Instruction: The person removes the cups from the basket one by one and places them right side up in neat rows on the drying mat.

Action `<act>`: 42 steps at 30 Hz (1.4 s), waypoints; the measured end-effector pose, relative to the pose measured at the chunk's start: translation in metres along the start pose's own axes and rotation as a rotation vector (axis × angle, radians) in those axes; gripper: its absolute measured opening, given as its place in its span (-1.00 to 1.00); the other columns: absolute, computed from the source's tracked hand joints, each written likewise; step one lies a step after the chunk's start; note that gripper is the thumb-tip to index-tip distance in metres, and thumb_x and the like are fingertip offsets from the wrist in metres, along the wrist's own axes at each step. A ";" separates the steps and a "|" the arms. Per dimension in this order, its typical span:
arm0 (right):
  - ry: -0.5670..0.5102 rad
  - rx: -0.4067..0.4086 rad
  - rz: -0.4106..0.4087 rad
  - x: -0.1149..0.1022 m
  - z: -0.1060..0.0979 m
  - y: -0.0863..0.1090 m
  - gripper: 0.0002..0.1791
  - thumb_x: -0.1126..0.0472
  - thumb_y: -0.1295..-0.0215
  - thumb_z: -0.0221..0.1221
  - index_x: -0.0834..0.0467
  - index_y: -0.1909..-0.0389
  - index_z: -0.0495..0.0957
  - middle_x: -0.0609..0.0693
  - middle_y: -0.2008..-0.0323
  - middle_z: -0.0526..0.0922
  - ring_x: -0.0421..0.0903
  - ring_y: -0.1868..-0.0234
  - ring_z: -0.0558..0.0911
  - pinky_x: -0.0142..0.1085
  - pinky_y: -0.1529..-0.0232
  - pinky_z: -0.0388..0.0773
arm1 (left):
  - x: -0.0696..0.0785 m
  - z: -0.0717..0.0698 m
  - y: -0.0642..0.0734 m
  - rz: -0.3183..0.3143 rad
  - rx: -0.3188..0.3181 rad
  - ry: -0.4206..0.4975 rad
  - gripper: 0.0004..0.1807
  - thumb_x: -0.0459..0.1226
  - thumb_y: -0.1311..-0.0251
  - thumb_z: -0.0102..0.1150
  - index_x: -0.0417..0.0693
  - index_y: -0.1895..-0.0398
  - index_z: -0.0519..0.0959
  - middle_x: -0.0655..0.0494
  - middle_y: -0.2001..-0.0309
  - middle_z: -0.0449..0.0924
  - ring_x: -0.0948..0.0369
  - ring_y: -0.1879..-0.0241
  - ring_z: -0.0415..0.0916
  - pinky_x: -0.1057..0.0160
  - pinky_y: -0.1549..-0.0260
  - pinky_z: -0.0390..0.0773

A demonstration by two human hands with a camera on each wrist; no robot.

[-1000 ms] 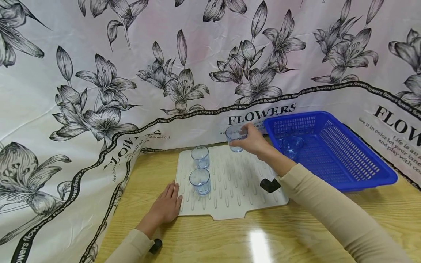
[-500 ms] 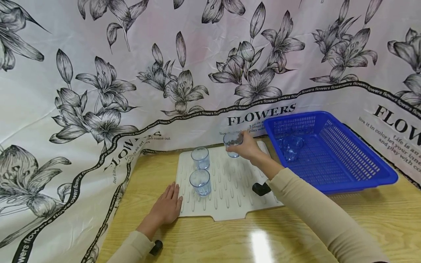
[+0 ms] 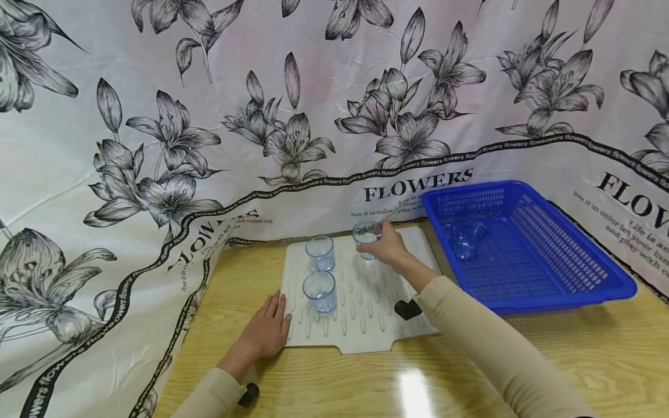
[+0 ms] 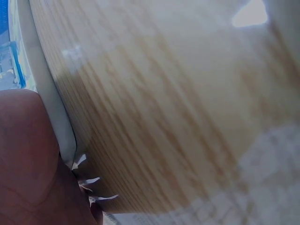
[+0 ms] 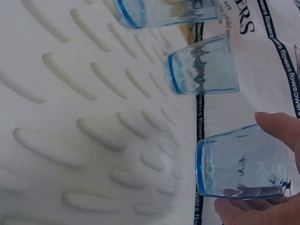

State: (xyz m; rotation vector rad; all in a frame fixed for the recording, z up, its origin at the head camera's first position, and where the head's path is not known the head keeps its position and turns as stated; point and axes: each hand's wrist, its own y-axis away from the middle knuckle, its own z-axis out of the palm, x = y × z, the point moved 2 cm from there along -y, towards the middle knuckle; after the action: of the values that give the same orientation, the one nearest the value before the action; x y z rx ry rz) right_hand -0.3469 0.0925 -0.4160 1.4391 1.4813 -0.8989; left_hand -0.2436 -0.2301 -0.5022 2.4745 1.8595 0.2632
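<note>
My right hand [image 3: 388, 246] grips a clear bluish drinking glass [image 5: 243, 161] between thumb and fingers, upright over the back right of a white ridged draining board [image 3: 360, 313]. In the right wrist view a gap shows between the glass's base and the board. Two similar glasses stand on the board's left side, a rear glass [image 3: 320, 253] and a front glass [image 3: 320, 292]. My left hand [image 3: 265, 331] lies with extended fingers along the board's left edge, touching it. In the left wrist view part of that hand [image 4: 28, 150] covers the board's pale edge [image 4: 58, 112].
A blue plastic basket [image 3: 549, 255] with perforated walls stands right of the board, with clear glassware [image 3: 467, 239] in its left part. Behind the wooden table [image 3: 334, 383] hangs a white flower-printed cloth [image 3: 292, 69]. Black wrist straps show on both sleeves.
My right hand has moved down and slightly left with the glass, closer over the board. The left hand keeps its place at the board's edge, and the two standing glasses have not moved.
</note>
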 end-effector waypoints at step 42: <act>0.056 -0.002 0.017 0.028 0.013 -0.014 -0.05 0.11 -0.31 0.36 0.32 -0.53 0.03 0.32 -0.48 0.23 0.29 -0.46 0.28 0.13 -0.39 0.34 | -0.008 0.007 -0.007 -0.008 0.016 -0.013 -0.29 -0.01 -0.66 -0.38 -0.30 -0.63 -0.03 -0.23 -0.63 -0.14 -0.17 -0.60 -0.14 -0.17 -0.50 0.09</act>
State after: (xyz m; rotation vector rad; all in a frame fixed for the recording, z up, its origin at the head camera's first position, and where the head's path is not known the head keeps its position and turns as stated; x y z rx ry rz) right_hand -0.3582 0.0898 -0.4474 1.4836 1.5085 -0.8533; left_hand -0.2515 -0.2351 -0.5114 2.4724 1.8730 0.2322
